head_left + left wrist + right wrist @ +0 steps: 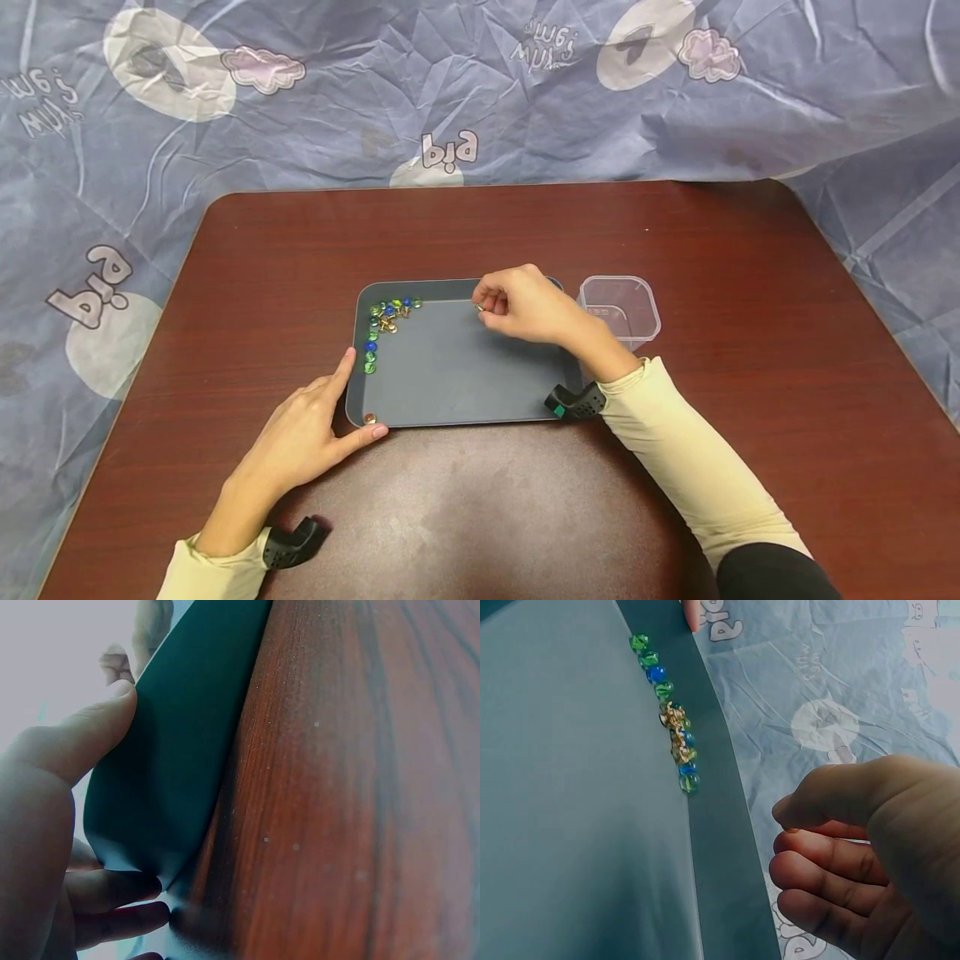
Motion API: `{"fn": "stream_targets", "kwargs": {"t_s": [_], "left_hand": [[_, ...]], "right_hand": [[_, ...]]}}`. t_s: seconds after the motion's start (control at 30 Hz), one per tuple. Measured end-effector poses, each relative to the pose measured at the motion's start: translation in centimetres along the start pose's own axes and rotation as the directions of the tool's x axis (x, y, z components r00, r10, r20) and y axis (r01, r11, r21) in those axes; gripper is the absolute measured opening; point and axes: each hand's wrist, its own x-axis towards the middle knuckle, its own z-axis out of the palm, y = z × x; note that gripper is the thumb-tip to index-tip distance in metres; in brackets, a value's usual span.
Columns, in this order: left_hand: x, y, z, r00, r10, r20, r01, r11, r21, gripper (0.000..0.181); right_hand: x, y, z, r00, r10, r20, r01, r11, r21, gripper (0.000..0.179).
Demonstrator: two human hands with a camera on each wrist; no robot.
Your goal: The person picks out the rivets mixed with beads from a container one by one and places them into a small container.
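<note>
My left hand point(303, 429) rests against the near-left corner of the grey tray point(465, 375). Its thumb touches the near rim and its straight index finger lies along the left side. Above the tray's far right part, my right hand point(528, 304) pinches a tiny gold piece point(480, 307) between thumb and index finger; the fingers mostly hide it. Green and blue glass marbles point(656, 673) line the tray's far-left corner, with a small heap of gold thumbtack-like pieces point(676, 716) against them. A single reddish-gold piece point(370, 419) lies by my left thumb.
A clear square plastic container point(621, 308) stands just right of the tray, partly behind my right wrist. The dark red-brown table point(750, 333) extends around both. A patterned grey-blue sheet point(480, 92) hangs behind its far edge.
</note>
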Motion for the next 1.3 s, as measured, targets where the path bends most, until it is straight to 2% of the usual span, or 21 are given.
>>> {"fn": "stream_targets", "kwargs": {"t_s": [0.3, 0.73, 1.3], "left_hand": [[0.0, 0.0, 0.0, 1.000, -0.013, 0.008, 0.013, 1.000, -0.002, 0.103], [0.0, 0.1, 0.0, 1.000, 0.002, -0.005, -0.002, 1.000, -0.004, 0.103], [0.0, 0.2, 0.0, 1.000, -0.007, 0.001, 0.007, 1.000, -0.003, 0.103]], "right_hand": [[-1.0, 0.2, -1.1, 0.999, 0.040, -0.030, -0.040, 0.999, -0.011, 0.006], [-2.5, 0.6, -2.4, 0.995, 0.085, -0.054, -0.086, 0.996, -0.014, 0.008], [-4.7, 1.4, -4.5, 0.982, 0.143, -0.120, -0.145, 0.989, -0.011, 0.007]]}}
